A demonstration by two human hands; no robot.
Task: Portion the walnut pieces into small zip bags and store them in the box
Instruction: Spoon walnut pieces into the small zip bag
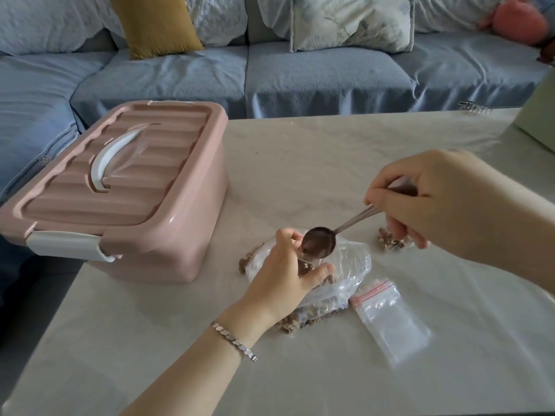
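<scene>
Left hand (282, 280) fingers pinch big bag (351, 265) mouth open over walnuts (300, 321), right hand (444, 202) fingers curled round spoon (319, 243), bowl just above mouth, handle slanting up-right; empty-looking zip bag (390, 322) flat just right of big bag, nearer right hand, lidded box (120, 187) left.

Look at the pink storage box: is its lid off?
No, the lid sits closed on the pink box, its white handle lying flat.

Blue-grey fabric sofa (300, 76) beyond the marble-look table's (330, 145) far edge carries a mustard-yellow cushion (156, 22), a pale floral pillow (351, 24) and a pink plush toy (519, 21)
</scene>
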